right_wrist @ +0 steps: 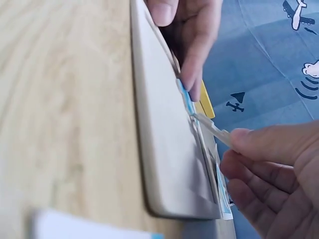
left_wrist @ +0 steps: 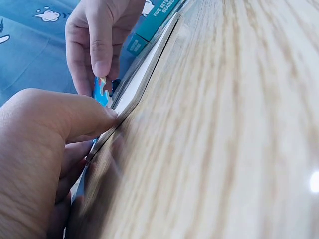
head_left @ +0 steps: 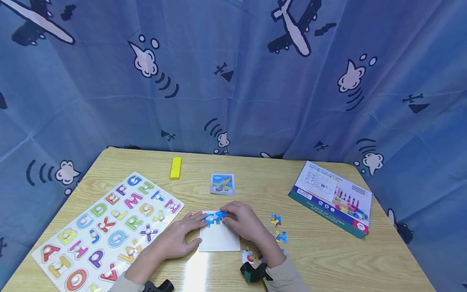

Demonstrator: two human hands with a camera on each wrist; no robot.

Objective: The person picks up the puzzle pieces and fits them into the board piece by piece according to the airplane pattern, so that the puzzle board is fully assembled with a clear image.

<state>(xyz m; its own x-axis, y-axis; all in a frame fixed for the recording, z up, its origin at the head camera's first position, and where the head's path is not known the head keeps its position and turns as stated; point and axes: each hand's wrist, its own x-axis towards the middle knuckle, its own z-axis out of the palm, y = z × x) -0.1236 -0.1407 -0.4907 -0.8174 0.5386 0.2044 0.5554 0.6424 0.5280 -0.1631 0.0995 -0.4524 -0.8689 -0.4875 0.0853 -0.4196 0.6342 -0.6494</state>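
A white puzzle board (head_left: 219, 238) lies in front of me, with joined blue jigsaw pieces (head_left: 209, 219) along its far edge. My left hand (head_left: 178, 236) rests at the board's left side, fingers extended, fingertips at the blue pieces and thumb by the edge. Between thumb and fingers, my right hand (head_left: 245, 221) pinches a blue jigsaw piece (head_left: 220, 215) at the board's far edge. In the right wrist view that pinched piece (right_wrist: 213, 130) is tilted, one end meeting the flat blue piece (right_wrist: 185, 95) under the left fingertips. Loose jigsaw pieces (head_left: 276, 220) lie right of the board, partly behind my right forearm.
A picture card with a yellow plane (head_left: 223, 184) lies beyond the board. At left is a large alphabet board (head_left: 109, 227); a yellow block (head_left: 175, 168) sits behind it. A beaded-toy box (head_left: 330, 198) stands at right. The blue curtain (head_left: 233, 101) hangs behind the table.
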